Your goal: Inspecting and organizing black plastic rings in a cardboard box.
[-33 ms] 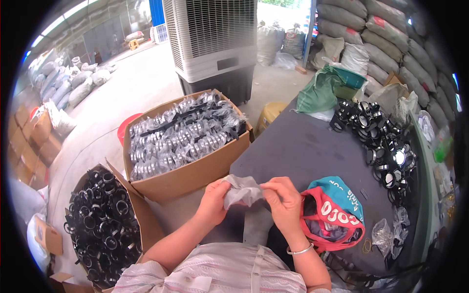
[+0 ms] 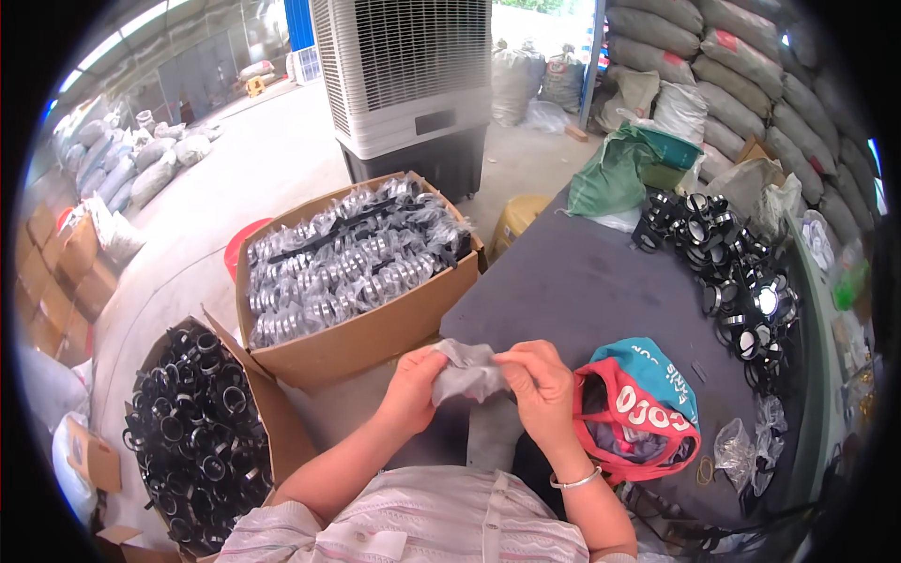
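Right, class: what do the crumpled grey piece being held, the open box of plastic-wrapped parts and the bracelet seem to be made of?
The grey piece is probably soft, matte fabric: it creases and droops loosely, though the fibre is unclear. The open box looks like cardboard, with stiff, dull brown walls. The bracelet is likely polished metal, being silvery and shiny, but coated plastic is possible.

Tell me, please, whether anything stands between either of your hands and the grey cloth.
Nothing visible does: the left hand and the right hand both already grip the grey cloth. The bag lies to the right of the right hand, not between it and the cloth.
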The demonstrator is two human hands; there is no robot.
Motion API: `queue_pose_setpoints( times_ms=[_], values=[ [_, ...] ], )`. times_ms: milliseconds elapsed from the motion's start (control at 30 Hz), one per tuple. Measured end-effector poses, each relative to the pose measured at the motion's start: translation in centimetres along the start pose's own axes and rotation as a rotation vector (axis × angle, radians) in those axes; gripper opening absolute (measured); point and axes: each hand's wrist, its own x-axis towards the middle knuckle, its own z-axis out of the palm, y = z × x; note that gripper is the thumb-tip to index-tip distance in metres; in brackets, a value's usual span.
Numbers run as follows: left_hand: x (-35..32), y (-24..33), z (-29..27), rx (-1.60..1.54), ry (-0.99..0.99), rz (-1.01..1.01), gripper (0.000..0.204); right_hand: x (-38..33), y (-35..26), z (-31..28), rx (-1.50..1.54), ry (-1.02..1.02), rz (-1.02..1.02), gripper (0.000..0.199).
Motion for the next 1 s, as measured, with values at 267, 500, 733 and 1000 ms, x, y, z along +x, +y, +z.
queue_pose_setpoints(
  times_ms=[267, 500, 733, 1000],
  values=[
    [0.5, -1.1, -0.2, 0.113, -0.104, -0.055, 0.021, -0.3, 0.1, 0.8, 0.129, -0.114, 0.170, 0.012],
    [0.7, 1.4, -1.4, 0.229, -0.229, -0.163, 0.010, -0.4, 2.0, -1.0, 0.924, -0.055, 0.792, 0.027],
    [0.0, 2.7, -0.2, 0.299, -0.116, -0.003, 0.028, 0.3, 1.0, -1.0, 0.979, 0.026, 0.939, 0.029],
    [-0.5, 2.4, 0.9, 1.319, -0.493, 0.537, 0.056, -0.4, 2.7, -0.2, 0.961, -0.050, 0.951, 0.025]
  ],
)
